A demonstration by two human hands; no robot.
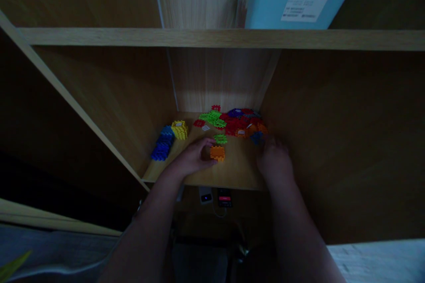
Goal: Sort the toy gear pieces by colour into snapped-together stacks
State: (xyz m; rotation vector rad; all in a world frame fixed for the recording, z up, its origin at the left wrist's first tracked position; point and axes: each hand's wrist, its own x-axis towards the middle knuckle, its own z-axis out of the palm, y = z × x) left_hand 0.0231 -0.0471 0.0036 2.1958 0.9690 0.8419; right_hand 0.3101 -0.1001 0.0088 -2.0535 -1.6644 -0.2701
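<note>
My left hand (196, 155) curves around an orange notched plastic tile (218, 153), which seems to lie on others like it, thumb at its near edge and fingers at its far left side. Just beyond it is a light green tile (220, 139). My right hand (275, 158) is bent down at the right end of a loose pile of red tiles (234, 124). Near its fingertips lie a blue tile (256, 137) and orange ones (262, 128); the tips are hidden in shadow. Blue tiles (163, 143) and yellow tiles (179, 129) stand in stacks at the left.
The tiles lie on a wooden shelf (237, 172) between side walls, under a higher shelf board (212, 38). A light blue bin (265, 0) sits on that board. Below the front edge are a phone (225, 198) with a cable and a small white device (206, 195).
</note>
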